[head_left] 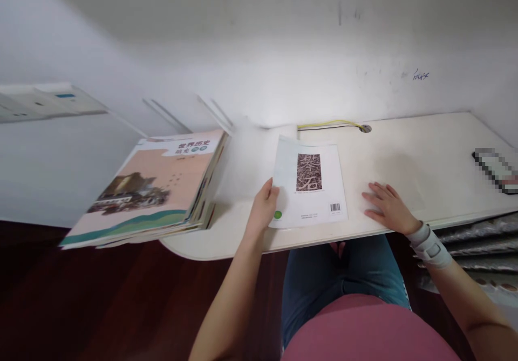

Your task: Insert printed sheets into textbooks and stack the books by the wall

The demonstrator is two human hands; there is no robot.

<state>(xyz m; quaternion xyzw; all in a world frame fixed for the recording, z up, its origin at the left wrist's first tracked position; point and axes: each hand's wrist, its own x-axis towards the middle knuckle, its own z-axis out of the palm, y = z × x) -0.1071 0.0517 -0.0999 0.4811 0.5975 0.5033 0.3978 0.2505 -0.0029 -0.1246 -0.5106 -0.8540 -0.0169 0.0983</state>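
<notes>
Head view:
- left hand (263, 207) grips the edge of the white book (309, 188)
- right hand (390, 207) lies open on the desk (424, 156)
- textbook stack (141, 188) overhangs the desk's left edge; its weight could tip it off

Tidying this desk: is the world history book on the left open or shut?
Shut: the world history book lies cover up, with its front cover whole and flat and no pages spread.

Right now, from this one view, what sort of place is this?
Likely a study corner: a stack of history textbooks overhanging a white desk, a booklet on it, and a cable running into a desk hole.
</notes>
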